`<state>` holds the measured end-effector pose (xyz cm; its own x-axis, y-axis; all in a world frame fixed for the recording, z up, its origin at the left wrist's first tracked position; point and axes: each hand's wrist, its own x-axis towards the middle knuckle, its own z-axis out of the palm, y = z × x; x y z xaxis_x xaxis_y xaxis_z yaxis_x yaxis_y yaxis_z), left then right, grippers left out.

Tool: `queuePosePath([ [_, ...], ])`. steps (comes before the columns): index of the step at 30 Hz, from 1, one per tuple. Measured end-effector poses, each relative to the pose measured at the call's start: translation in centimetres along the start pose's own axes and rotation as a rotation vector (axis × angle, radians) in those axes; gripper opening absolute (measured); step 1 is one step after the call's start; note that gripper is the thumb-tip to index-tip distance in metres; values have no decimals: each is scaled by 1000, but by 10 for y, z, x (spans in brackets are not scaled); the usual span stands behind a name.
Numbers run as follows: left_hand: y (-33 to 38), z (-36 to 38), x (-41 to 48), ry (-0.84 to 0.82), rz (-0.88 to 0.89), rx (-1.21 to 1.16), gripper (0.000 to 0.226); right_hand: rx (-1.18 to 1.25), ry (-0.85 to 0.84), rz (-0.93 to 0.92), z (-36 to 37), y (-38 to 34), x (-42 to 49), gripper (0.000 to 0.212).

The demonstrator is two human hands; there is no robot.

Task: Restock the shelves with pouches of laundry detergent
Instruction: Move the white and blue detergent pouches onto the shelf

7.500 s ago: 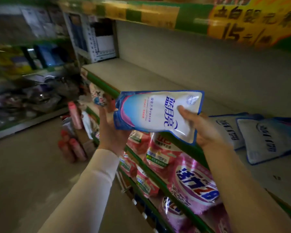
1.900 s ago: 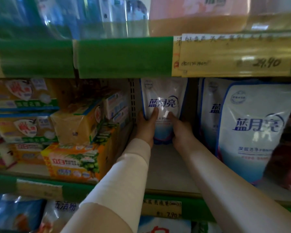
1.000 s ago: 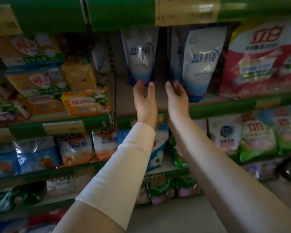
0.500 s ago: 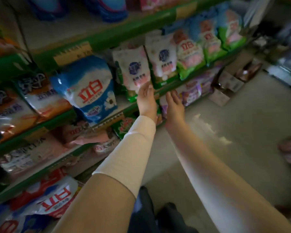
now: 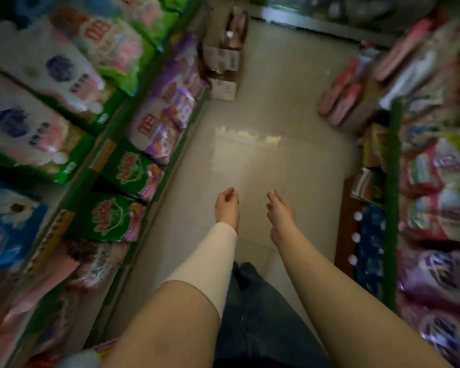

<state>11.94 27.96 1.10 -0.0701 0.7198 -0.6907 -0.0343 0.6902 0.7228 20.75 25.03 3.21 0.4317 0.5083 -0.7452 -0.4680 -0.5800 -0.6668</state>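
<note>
Both my hands hang over the aisle floor and hold nothing. My left hand (image 5: 226, 208), above a pale sleeve, has loosely curled fingers. My right hand (image 5: 280, 211) is relaxed beside it, a short gap between them. Green-edged shelves (image 5: 104, 158) on the left carry bags of detergent powder (image 5: 37, 75) and green and purple pouches (image 5: 125, 168). No white-and-blue detergent pouch is in view. The picture is blurred by head motion.
Shelves on the right (image 5: 392, 181) hold red, purple and blue packs. An open cardboard box (image 5: 223, 67) stands on the floor at the far left of the aisle. Pink bottles (image 5: 340, 99) lie on the floor at the far right. Pale tiled floor (image 5: 263, 155) runs between.
I set the white-and-blue pouch upright on the shelf, then let go. My head turned away from the shelves down to the aisle floor, and both hands dropped free.
</note>
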Motion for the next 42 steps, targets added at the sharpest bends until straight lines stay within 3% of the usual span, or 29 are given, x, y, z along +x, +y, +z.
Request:
queuePosePath([
  [5, -25, 55, -15, -266, -66, 181, 38, 177, 203, 58, -64, 10, 2, 51],
  [14, -63, 143, -75, -607, -102, 437, 39, 557, 418, 76, -167, 24, -22, 48],
  [21, -85, 245, -169, -857, -36, 428, 32, 766, 686, -194, -270, 7, -48, 38],
  [27, -82, 307, -266, -1167, 2, 397, 24, 900, 918, -458, -349, -29, -106, 27],
  [32, -58, 348, -334, -1359, 107, 420, 23, 938, 1056, -541, -394, -66, -148, 13],
  [39, -38, 410, -385, -1616, 255, 381, 18, 1006, 1227, -710, -457, -103, -177, 28],
  [42, -31, 439, -394, -1631, 351, 399, 23, 1061, 1248, -678, -482, -111, -182, 34],
])
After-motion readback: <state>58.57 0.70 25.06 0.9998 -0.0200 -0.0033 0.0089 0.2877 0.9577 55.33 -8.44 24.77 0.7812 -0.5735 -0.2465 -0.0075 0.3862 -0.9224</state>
